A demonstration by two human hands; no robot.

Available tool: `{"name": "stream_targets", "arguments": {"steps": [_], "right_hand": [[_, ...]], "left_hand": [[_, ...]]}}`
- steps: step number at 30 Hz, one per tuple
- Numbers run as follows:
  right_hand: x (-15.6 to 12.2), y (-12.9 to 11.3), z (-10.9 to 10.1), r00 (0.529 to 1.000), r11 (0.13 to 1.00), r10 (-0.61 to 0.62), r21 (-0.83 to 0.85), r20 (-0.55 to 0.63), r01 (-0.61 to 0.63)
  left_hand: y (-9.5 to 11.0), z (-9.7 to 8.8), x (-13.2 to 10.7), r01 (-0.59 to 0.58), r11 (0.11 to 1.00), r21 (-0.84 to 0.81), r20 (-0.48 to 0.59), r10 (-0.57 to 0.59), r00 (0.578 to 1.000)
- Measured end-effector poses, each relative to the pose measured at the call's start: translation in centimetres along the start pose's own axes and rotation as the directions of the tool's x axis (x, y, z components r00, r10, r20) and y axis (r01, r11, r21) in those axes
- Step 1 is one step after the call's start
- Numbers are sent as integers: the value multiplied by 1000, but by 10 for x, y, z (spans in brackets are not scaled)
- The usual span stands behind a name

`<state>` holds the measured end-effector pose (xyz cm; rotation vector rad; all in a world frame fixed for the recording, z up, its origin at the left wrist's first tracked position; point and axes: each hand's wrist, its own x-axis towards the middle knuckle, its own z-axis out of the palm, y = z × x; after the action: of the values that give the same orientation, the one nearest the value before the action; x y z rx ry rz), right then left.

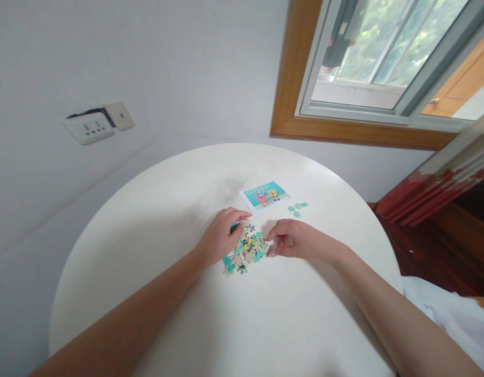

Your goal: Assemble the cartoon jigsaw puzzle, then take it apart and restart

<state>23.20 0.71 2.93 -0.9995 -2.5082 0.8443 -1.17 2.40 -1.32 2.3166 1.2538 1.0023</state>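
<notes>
1. At the left edge of the pile, the left hand [221, 234] curves over some pieces, fingers bent; whether it grips one, I cannot tell.
2. At the pile's right edge, the right hand [292, 238] has its thumb and fingers bent toward each other at the pieces; a piece between them cannot be made out.
3. Between the two hands lies the pile of puzzle pieces [248, 250], teal, yellow and beige, spread and overlapping on the white surface [296, 314]. They look light, thin and fairly stiff, probably of card; their knobs could bend if forced. Opposite edges of the body seem the best hold; lying flat, a piece may slide before a fingertip gets under it.
4. Just beyond the pile, on the far side, rests a picture card [265, 197] with cartoon figures.
5. To its right sits a small group of teal pieces [297, 210].
</notes>
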Motion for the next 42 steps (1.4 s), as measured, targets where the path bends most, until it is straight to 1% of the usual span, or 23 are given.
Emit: {"name": "stream_targets", "arguments": {"steps": [3,5,7,10,13,15,16,17,19,20,22,24,25,26,28,30,32,36,39,42], "right_hand": [[4,-1,3,1000,996,-14,-87,-16,13],[6,-2,4,1000,998,-18,-66,0,18],[7,-1,5,1000,1000,-12,-3,12,12],[6,2,7,1000,990,18,137,9,-19],[5,8,7,996,958,77,273,36,-84],[5,12,4,991,938,125,320,53,-136],[5,14,1,988,935,149,319,40,-154],[5,17,-3,986,941,168,297,2,-161],[5,24,-11,970,969,186,191,-155,-156],[5,29,-16,950,981,183,114,-253,-158],[4,40,-24,888,981,155,-41,-433,-192],[3,52,-28,832,954,118,-171,-543,-247],[3,57,-29,824,937,94,-231,-559,-263],[3,61,-29,830,918,72,-288,-554,-272],[3,66,-27,868,880,51,-389,-493,-273],[2,67,-24,902,848,60,-454,-427,-272],[1,65,-23,907,835,70,-473,-415,-280],[0,62,-23,896,835,77,-463,-438,-298],[0,61,-22,909,818,98,-488,-404,-305],[1,59,-21,907,820,96,-484,-410,-306]], "left_hand": [[1,0,0,7,1000,3,-1,-7,1000],[1,0,0,5,1000,11,4,-5,1000],[1,-1,0,2,1000,17,7,-2,1000],[1,0,0,-1,1000,27,1,1,1000],[1,0,0,-1,999,36,1,1,1000],[0,0,0,3,999,38,5,-3,1000],[0,0,0,4,999,37,6,-5,1000],[0,0,0,5,999,35,9,-5,1000],[-1,0,0,-1,1000,30,14,0,1000],[-1,0,0,-6,1000,28,14,6,1000],[-1,0,0,-15,1000,21,13,14,1000],[-1,-1,-1,-15,1000,17,12,15,1000],[-1,-1,-1,-13,1000,17,15,13,1000],[0,-1,-1,-11,1000,17,16,11,1000],[1,-1,-1,-11,1000,18,16,11,1000],[1,-1,-1,-12,1000,18,9,12,1000],[1,-1,-1,-10,1000,18,4,10,1000],[1,0,-1,-5,1000,10,1,5,1000],[2,0,-1,-4,1000,10,0,4,1000],[1,-1,-1,-8,1000,-2,-11,8,1000]]}}
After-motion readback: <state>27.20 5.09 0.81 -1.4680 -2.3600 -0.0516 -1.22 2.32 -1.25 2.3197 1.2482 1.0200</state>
